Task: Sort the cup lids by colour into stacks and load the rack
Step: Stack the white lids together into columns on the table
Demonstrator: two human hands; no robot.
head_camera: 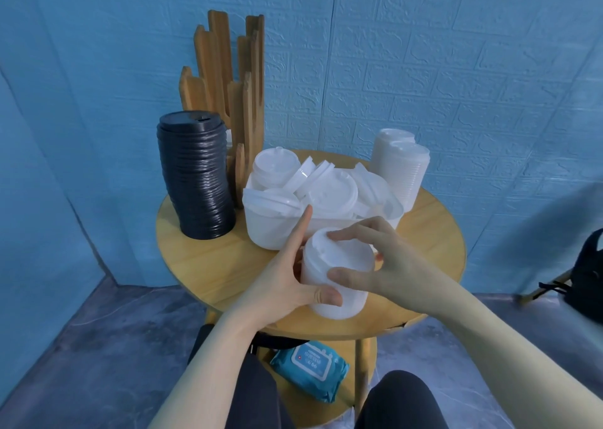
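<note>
From the head camera, you hold a short stack of white lids (337, 273) over the near part of the round wooden table (202, 259), and this stack leans a little to the left. The lids are matte white plastic, round, with a raised top and a small drinking hole near the rim; their edges make fine ridges along the side. Your left hand (287, 275) holds the stack from the left side: the thumb presses on the lower front, while the index finger points straight up and forward, away from the lids. Your right hand (381, 262) grips the top lid from the right, with the curled fingertips on the upper rim and the thumb on the front edge. Just behind the stack stands a white tub (277, 229), filled with loose white lids (329, 194) lying at many angles. To the left of the tub stands a tall stack of black lids (197, 180), glossy and ribbed, which bends slightly. Behind it rises the wooden rack (228, 79) with upright slats of different heights. At the far right of the table stand two more stacks of pale, half-clear lids (403, 167), close together. On the lower shelf under the table lies a blue pack of wipes (310, 370), and a dark bag (587, 272) is at the right edge.
</note>
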